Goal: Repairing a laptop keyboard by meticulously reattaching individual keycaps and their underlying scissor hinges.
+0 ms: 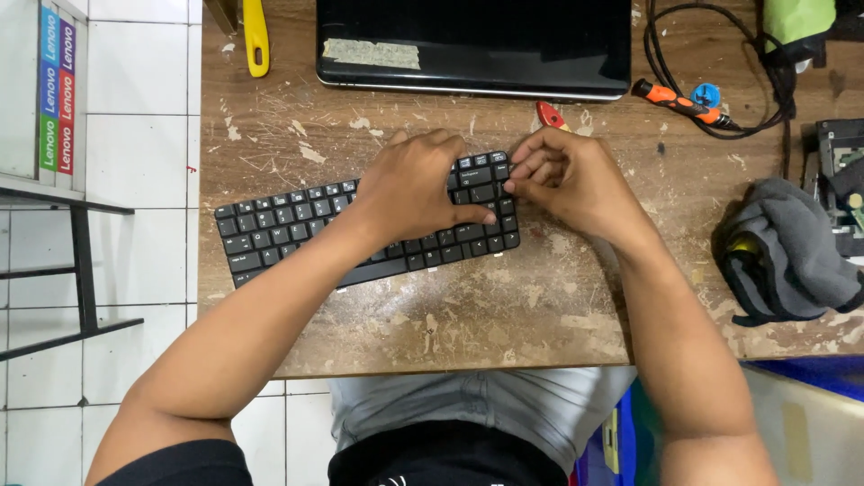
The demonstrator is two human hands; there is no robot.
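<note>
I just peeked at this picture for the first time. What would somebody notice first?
First, the black keyboard lying loose in the middle of the scratched wooden table, with the left hand pressed flat on it and the right hand pinching at its right end. Behind it sits a closed black laptop, and a crumpled grey cloth lies at the right edge.

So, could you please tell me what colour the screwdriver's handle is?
Orange and black, on the screwdriver by the cable; the head view shows it.

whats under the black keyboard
The flat black keyboard lies on the scratched wooden table. Both the left hand and right hand cover its right part; anything beneath stays hidden.
</note>
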